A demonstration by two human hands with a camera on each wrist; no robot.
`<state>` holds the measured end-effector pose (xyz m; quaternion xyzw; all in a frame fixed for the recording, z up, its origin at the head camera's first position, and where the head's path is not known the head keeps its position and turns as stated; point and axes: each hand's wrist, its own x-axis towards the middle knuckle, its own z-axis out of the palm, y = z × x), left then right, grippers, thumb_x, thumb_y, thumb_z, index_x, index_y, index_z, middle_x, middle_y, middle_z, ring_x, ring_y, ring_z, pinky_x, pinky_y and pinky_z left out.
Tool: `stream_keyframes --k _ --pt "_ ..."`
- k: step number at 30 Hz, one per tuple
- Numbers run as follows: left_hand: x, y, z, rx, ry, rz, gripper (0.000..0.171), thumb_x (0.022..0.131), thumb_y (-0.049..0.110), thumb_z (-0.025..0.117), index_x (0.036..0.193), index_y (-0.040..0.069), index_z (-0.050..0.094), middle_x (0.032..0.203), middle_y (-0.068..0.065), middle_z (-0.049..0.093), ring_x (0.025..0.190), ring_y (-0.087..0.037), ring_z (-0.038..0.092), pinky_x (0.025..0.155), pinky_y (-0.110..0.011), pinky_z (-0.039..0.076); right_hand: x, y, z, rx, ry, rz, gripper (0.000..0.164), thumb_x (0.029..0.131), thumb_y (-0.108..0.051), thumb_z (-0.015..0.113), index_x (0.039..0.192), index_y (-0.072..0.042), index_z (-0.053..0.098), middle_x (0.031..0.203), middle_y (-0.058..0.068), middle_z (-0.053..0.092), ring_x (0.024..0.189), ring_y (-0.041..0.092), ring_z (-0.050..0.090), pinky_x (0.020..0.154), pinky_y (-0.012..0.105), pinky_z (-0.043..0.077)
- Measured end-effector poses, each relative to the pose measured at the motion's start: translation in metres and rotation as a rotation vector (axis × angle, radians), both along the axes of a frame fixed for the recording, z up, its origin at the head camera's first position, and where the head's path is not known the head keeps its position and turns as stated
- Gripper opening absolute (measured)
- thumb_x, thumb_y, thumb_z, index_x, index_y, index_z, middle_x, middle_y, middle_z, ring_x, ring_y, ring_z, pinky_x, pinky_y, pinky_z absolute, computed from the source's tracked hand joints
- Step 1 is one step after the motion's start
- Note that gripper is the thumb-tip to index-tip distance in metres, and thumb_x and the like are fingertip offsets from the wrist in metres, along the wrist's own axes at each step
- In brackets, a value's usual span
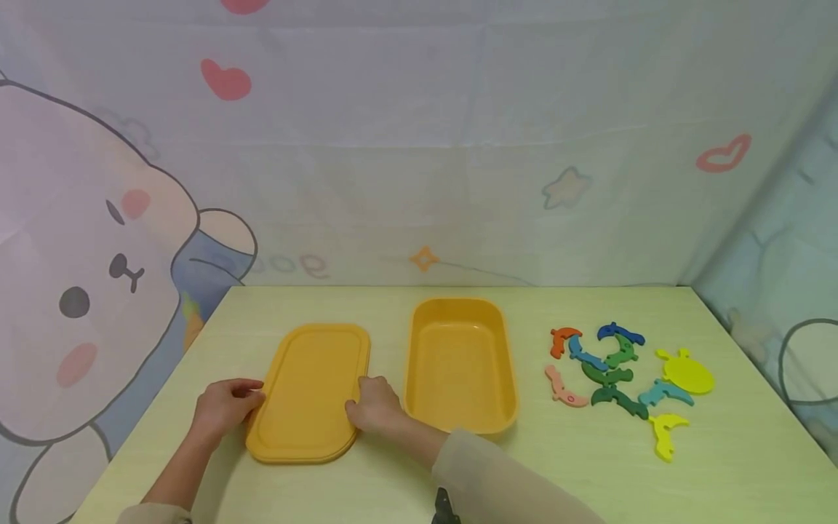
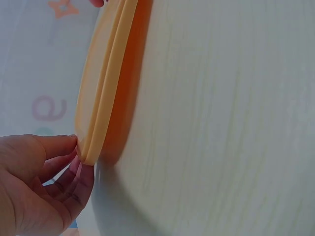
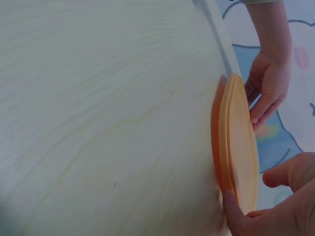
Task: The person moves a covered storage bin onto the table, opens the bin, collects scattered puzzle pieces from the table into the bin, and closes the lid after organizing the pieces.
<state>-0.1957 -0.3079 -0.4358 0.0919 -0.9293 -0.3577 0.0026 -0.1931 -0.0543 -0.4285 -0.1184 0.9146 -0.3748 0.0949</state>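
A flat yellow-orange lid with rounded corners lies left of the middle of the table. My left hand pinches its left edge; in the left wrist view the thumb is on the upper rim and the other fingers are bent beneath it. From the other side, my right hand grips the right edge of the lid. One finger lies along the rim in the right wrist view, and the thumb is raised over the lid's top face. An open yellow-orange box stands just right of my right hand.
Several flat, colourful toy pieces, among them a pink one, a dark green one and a round yellow one, lie at the right of the table. A printed cloth hangs behind the far edge.
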Motion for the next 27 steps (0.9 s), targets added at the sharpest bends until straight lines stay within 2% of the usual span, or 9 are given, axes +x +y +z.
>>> stream_keyframes --k 5,16,24,27 --pt "0.0004 0.0002 -0.0021 -0.017 -0.010 -0.002 0.032 0.082 0.018 0.066 0.105 -0.004 0.066 0.086 -0.011 0.067 0.064 -0.010 0.060 0.055 -0.021 0.048 0.0003 0.0002 0.0011 0.008 -0.013 -0.001 0.044 0.085 -0.014 0.058 0.121 0.010 0.053 0.120 0.023 0.057 0.111 0.031 0.054 0.089 0.042 0.047" --pt "0.0021 0.0028 -0.0006 0.019 -0.017 -0.007 0.032 0.081 0.015 0.066 0.105 -0.006 0.065 0.085 -0.012 0.067 0.065 -0.013 0.063 0.055 -0.021 0.052 0.0018 0.0006 0.0010 -0.008 -0.027 0.001 0.044 0.086 -0.015 0.058 0.121 0.010 0.052 0.119 0.021 0.058 0.103 0.027 0.057 0.086 0.040 0.049" --pt "-0.0010 0.0033 -0.0004 -0.098 0.072 0.016 0.032 0.082 0.018 0.062 0.106 -0.002 0.065 0.085 -0.010 0.068 0.060 -0.009 0.060 0.052 -0.024 0.043 0.0048 0.0012 0.0031 -0.088 -0.015 -0.027 0.044 0.086 -0.018 0.059 0.124 0.002 0.051 0.119 0.020 0.051 0.100 0.029 0.055 0.085 0.042 0.047" --pt "-0.0015 0.0053 0.0018 -0.117 0.098 0.023 0.030 0.082 0.018 0.061 0.104 -0.002 0.066 0.085 -0.011 0.067 0.063 -0.013 0.060 0.054 -0.025 0.042 0.0060 0.0019 0.0061 -0.116 -0.024 -0.019 0.042 0.086 -0.019 0.058 0.124 -0.002 0.052 0.121 0.018 0.049 0.092 0.025 0.053 0.081 0.040 0.047"
